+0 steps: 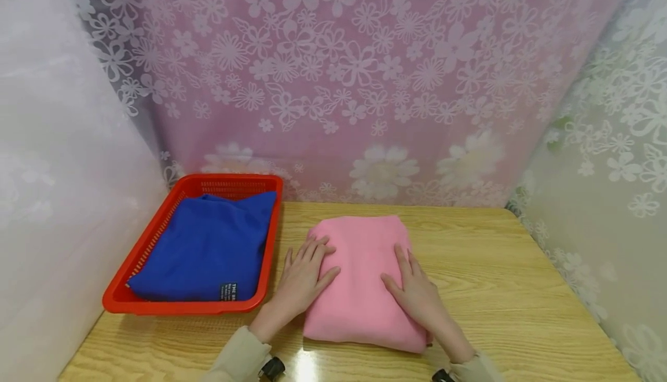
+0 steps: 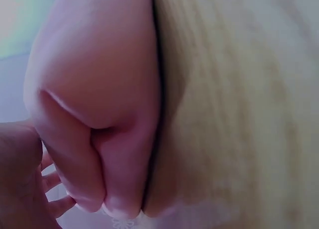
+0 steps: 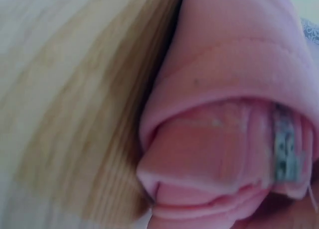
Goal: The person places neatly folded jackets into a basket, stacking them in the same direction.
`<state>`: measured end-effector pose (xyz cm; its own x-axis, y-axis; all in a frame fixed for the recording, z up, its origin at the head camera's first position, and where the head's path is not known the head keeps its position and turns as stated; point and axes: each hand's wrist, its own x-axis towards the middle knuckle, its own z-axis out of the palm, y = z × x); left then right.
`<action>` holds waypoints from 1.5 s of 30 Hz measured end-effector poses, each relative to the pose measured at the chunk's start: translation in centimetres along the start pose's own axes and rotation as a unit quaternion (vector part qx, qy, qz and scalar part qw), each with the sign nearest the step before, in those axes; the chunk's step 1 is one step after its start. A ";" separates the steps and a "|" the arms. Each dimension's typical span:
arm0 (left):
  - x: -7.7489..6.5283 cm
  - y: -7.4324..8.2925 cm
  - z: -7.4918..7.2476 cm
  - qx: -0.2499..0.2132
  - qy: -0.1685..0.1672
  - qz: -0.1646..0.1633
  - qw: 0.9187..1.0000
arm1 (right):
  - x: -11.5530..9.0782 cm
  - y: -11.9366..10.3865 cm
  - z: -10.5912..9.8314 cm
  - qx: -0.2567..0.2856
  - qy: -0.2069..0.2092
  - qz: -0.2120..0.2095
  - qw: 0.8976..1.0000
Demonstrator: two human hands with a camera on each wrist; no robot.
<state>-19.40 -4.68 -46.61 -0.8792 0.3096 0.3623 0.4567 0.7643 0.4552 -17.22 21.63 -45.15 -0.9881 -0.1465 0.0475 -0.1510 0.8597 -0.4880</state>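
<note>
A pink garment, folded into a thick, rounded bundle (image 1: pixel 359 295), lies on the wooden table in front of me. My left hand (image 1: pixel 299 278) rests on its left side with fingers spread. On the opposite side lies my right hand (image 1: pixel 419 298), its thumb and fingers stretched over the cloth. The left wrist view shows the bundle's folded edge (image 2: pixel 94 59), with the left hand (image 2: pixel 20 174) beside it. Several layers are tucked inside an outer fold (image 3: pixel 229 74) in the right wrist view, where a small printed label (image 3: pixel 285 149) shows.
Left of the bundle stands a red plastic basket (image 1: pixel 278 220) holding a folded blue garment (image 1: pixel 208 243) with a dark label (image 1: pixel 228 291) near its front. Floral curtains (image 1: pixel 354 81) hang behind the wooden table (image 1: pixel 495 289) and along both sides.
</note>
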 end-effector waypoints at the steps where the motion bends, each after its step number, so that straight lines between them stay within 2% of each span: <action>1: 0.0 0.0 0.0 -0.002 -0.002 -0.002 1.000 | 0.0 0.1 -0.1 0.008 -0.002 -0.002 1.000; 6: -0.3 -0.4 0.3 -0.011 -0.006 -0.011 1.000 | -0.2 0.9 -1.0 0.041 -0.022 -0.007 0.999; 11: -0.8 -0.6 0.5 -0.043 -0.003 -0.034 0.998 | -0.6 1.7 -1.7 0.058 -0.021 -0.013 0.998; 14: -1.1 -0.8 0.5 -0.073 -0.020 -0.062 0.995 | -0.9 2.3 -2.0 0.072 -0.029 -0.009 0.997; 17: -1.4 -1.0 0.3 -0.114 -0.048 -0.094 0.988 | -1.1 3.1 -2.3 0.109 -0.054 -0.003 0.993; 22: -1.5 -1.5 0.0 -0.173 -0.073 -0.128 0.974 | -1.1 4.3 -2.7 0.189 -0.103 0.000 0.977; 27: -1.5 -1.8 -0.4 -0.232 -0.081 -0.148 0.958 | -1.3 4.9 -3.0 0.238 -0.132 0.049 0.961; 33: -1.7 -2.2 -0.5 -0.301 -0.099 -0.175 0.932 | -1.1 5.5 -3.0 0.300 -0.147 0.090 0.938; 38: -1.6 -2.3 -0.6 -0.377 -0.104 -0.187 0.901 | -0.6 5.6 -3.1 0.341 -0.159 0.093 0.922; 40: -1.5 -2.4 -0.7 -0.397 -0.109 -0.192 0.891 | -0.3 5.6 -3.2 0.368 -0.170 0.089 0.910; 41: -1.5 -2.5 -0.7 -0.402 -0.111 -0.193 0.888 | -0.2 5.6 -3.1 0.385 -0.176 0.091 0.902; 45: -1.5 -2.7 -0.4 -0.413 -0.121 -0.188 0.883 | 0.0 5.9 -2.8 0.438 -0.190 0.099 0.873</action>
<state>-19.24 -7.40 -48.10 -0.9474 0.3102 -0.0794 -0.0178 0.1967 0.9803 -18.17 28.07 -45.64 -0.8850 -0.3332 -0.3251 0.2679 0.2066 -0.9410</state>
